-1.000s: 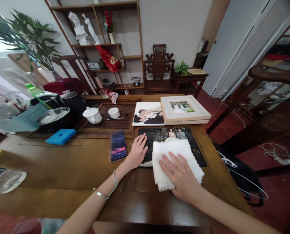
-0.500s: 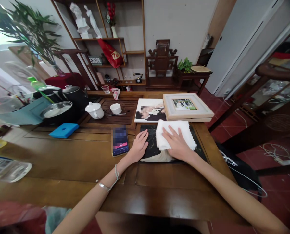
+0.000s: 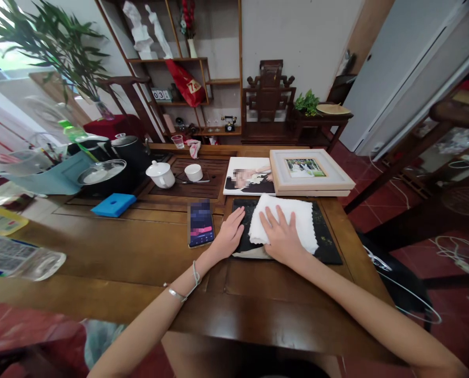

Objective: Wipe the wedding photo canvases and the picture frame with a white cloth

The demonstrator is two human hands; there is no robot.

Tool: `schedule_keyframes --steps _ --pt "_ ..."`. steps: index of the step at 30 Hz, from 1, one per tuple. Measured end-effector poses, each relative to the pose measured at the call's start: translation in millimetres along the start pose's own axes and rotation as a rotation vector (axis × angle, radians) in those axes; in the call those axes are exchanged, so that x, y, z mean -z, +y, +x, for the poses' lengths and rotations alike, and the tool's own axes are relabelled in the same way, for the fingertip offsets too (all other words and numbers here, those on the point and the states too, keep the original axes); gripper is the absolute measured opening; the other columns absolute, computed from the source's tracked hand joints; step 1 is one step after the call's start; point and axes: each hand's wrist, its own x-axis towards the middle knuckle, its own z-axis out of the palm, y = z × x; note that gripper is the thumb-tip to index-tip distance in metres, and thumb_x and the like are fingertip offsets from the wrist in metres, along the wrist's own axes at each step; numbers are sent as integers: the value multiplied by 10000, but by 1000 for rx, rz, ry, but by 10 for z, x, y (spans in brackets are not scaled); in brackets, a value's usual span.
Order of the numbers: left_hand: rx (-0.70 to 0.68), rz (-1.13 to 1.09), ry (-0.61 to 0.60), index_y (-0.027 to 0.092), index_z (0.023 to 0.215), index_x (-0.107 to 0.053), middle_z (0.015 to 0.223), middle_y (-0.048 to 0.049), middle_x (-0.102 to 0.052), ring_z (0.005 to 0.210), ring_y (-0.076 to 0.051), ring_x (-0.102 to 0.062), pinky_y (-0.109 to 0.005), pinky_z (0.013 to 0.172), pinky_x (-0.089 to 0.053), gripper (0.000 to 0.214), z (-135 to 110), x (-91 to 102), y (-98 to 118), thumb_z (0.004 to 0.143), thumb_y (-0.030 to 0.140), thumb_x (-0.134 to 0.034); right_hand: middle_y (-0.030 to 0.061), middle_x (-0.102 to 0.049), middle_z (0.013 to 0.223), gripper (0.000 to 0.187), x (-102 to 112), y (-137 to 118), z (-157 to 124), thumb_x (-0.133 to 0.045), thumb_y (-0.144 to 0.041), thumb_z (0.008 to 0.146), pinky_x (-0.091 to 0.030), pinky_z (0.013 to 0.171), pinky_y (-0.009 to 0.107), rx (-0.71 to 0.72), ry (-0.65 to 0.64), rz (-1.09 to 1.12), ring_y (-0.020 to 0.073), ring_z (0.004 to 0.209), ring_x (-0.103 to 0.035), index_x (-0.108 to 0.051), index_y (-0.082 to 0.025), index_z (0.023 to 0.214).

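My right hand [image 3: 282, 236] lies flat with spread fingers on a white towel [image 3: 303, 223], pressing it down. The towel covers the middle of a flat black board [image 3: 326, 231] with pale specks. A thin strip of off-white material [image 3: 253, 253] shows from under the towel at the board's near edge; what it is I cannot tell. My left hand [image 3: 230, 231] rests at the board's left edge, fingers stretched out, holding nothing. Left of it lies a phone [image 3: 201, 226] with its screen lit.
Behind the board lie a photo print [image 3: 248, 176] and light-framed pictures [image 3: 309, 184]. A lidded white cup [image 3: 160, 175] and a small white bowl [image 3: 194, 172] stand on the tea tray [image 3: 214, 189]. Further left are a blue block [image 3: 114, 205], a black pot [image 3: 104, 184] and a clear bottle [image 3: 41, 262].
My right hand has drawn the towel nearer to me across the board, covering more of the off-white material. The left hand stays at the board's edge. The whole view has shifted slightly.
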Motion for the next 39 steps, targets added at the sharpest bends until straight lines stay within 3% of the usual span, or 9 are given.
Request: schedule_keyframes --steps 6,10,16,20,23,26,30,35,39 --pt "17 -27 -18 182 1451 -398 1563 -134 -357 1479 -238 -272 -527 1187 -259 462 -17 13 22 1013 263 -274 284 -251 1556 812 -39 -597 -459 -605 -294 794 -176 1021 800 166 61 -40 559 1400 -159 -316 -12 1499" --pt "40 -28 -33 185 1444 -409 1562 -134 -360 1482 -243 -264 -543 1185 -246 455 -7 14 38 1014 259 -281 218 -239 1581 864 0 -480 -588 -633 -357 780 -155 1078 753 228 -7 31 497 1435 -132 -297 -65 1520" --pt "41 -1 -34 186 1452 -396 1565 -138 -355 1484 -253 -259 -547 1180 -251 455 -6 -3 52 1010 262 -324 248 -221 1578 837 34 -299 -230 -616 -243 775 -171 1044 781 9 -56 -37 544 1412 -142 -289 -35 1517" --pt "-7 2 8 163 1436 -413 1549 -153 -378 1474 -248 -285 -540 1165 -296 444 -21 -14 43 1015 244 -295 266 -279 1555 800 148 -521 -337 -602 -227 762 -207 1028 779 105 -85 24 553 1391 -201 -341 -35 1494" --pt "-49 6 45 156 1403 -454 1513 -166 -429 1450 -242 -340 -511 1155 -335 428 -22 -28 31 1010 232 -304 224 -446 1479 713 298 -438 -397 -564 -218 754 -274 1069 675 156 -154 196 460 1371 -327 -444 -76 1442" --pt "-50 25 57 174 1386 -476 1496 -163 -453 1431 -252 -374 -511 1145 -354 409 -14 -35 27 1005 242 -344 184 -592 1330 580 391 -91 -208 -511 -192 763 -365 1058 506 53 -125 360 352 1291 -458 -561 -105 1334" --pt "-30 43 19 170 1403 -459 1508 -162 -437 1434 -264 -367 -522 1136 -360 423 -3 -23 31 992 229 -377 182 -632 1254 455 391 295 310 -474 -171 790 -396 1008 405 -29 -58 429 319 1237 -501 -637 -103 1210" --pt "-29 55 8 124 1401 -465 1507 -183 -430 1427 -274 -374 -499 1141 -360 436 7 -16 16 980 213 -393 109 -688 1189 360 344 186 879 -434 -229 872 -442 916 352 14 -43 444 279 1108 -594 -664 -180 1145" --pt "-30 59 19 153 1378 -492 1458 -172 -486 1391 -277 -421 -492 1119 -386 414 14 -5 21 976 209 -411 153 -624 1309 427 263 15 953 -455 -228 851 -377 1023 402 33 -16 424 297 1239 -524 -633 -142 1230"
